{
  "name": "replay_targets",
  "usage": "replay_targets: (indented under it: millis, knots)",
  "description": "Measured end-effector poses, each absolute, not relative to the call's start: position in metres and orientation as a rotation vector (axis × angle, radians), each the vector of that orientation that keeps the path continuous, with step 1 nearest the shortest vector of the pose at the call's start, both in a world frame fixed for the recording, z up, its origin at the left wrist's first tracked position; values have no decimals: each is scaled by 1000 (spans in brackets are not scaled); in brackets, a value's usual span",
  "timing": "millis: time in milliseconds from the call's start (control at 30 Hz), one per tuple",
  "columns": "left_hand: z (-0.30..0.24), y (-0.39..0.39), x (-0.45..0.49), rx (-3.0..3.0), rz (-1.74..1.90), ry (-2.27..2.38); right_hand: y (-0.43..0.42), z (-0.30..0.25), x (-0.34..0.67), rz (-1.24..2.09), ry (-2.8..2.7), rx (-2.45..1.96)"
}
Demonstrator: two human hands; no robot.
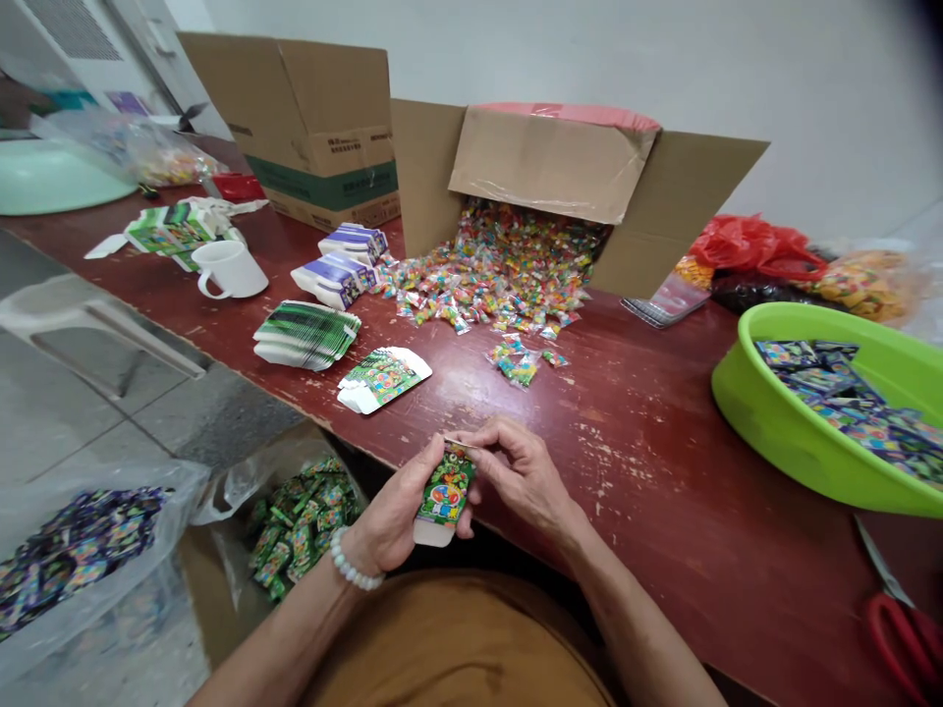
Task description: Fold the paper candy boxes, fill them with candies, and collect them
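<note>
A small green printed candy box point(446, 488) is between my hands, close to the table's front edge. My left hand point(394, 511), with a pale bead bracelet at the wrist, grips its side; a white flap hangs loose at its lower end. My right hand point(520, 471) pinches the top end of the same box. Beyond my hands lies a fanned stack of flat green boxes point(384, 378). A thicker stack of green boxes point(307, 334) sits behind it. Some wrapped candies point(518, 363) lie apart from a large heap of candies point(501, 270).
The heap spills from a tipped cardboard carton point(549, 162). A white mug point(230, 270) and purple boxes point(339, 280) stand left. At right are a green basin point(744, 393) holding packets and scissors point(895, 609). Below left, a bag-lined carton point(202, 589) holds filled green boxes.
</note>
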State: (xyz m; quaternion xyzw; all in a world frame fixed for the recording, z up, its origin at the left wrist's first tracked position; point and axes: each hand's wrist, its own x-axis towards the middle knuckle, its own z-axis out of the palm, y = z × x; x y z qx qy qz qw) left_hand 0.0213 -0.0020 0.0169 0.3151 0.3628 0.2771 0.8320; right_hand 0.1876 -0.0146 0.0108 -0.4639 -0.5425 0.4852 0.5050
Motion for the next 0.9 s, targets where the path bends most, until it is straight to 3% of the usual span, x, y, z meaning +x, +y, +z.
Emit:
replay_targets:
  millis: [100, 467, 667, 767, 900]
  knots:
    - [15, 0, 25, 705, 650, 824, -13, 13, 191, 1038, -1481, -1134]
    - [16, 1, 37, 913, 661, 886, -2, 20, 185, 1420, -1126, -1160]
    - [11, 4, 32, 970, 670, 864, -2, 15, 187, 1443, -1092, -1108]
    - [9, 5, 30, 930, 689, 840, -6, 15, 191, 1344, -1308, -1040]
    - [6, 6, 33, 913, 717, 877, -8, 14, 190, 967, -1608, -1064]
